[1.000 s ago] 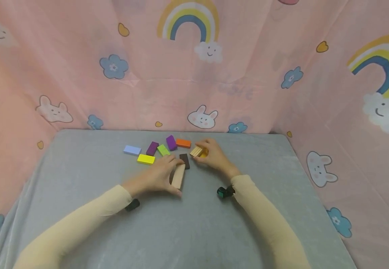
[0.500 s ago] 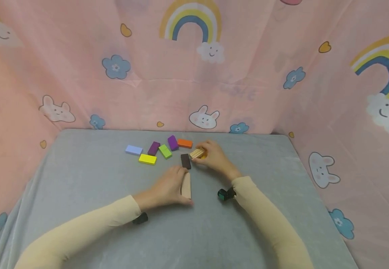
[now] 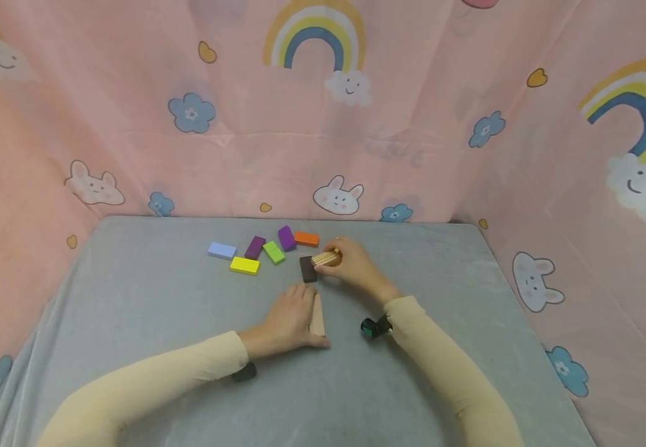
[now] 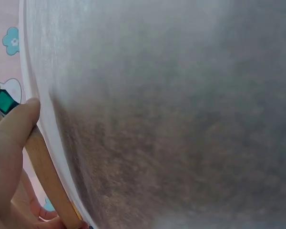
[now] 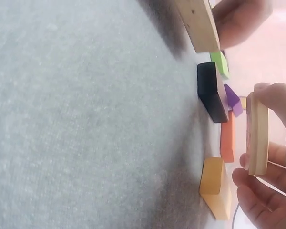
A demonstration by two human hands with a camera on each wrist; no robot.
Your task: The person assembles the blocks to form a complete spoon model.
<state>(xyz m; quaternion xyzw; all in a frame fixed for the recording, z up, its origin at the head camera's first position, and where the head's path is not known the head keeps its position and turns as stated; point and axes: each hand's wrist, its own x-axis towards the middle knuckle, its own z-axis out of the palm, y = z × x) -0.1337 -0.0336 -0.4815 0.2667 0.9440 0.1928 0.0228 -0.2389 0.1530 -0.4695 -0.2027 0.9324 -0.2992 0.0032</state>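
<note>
My left hand [image 3: 289, 320] grips a long plain wooden block [image 3: 318, 316] between thumb and fingers, near the middle of the table. The same block's edge shows in the left wrist view. My right hand [image 3: 352, 264] pinches a pale, ridged wooden piece [image 5: 259, 136] by its ends, held above the table; in the head view it looks striped. Just left of that piece lies a black block [image 3: 308, 269], beyond the left hand's fingers. Under the right hand sits a yellow-orange block [image 5: 214, 181], mostly hidden from the head view.
Behind the hands lie several coloured blocks: light blue [image 3: 222, 251], yellow [image 3: 244, 266], dark purple [image 3: 255, 248], green [image 3: 274, 252], violet [image 3: 286, 238] and orange [image 3: 306, 239]. A grey cloth [image 3: 323, 397] covers the table. A pink patterned curtain [image 3: 233, 167] stands around it.
My left hand has carried the plain wooden block rightward and nearer to me, uncovering the green and black blocks. The ridged piece in my right hand has turned slightly and shifted toward the black block.
</note>
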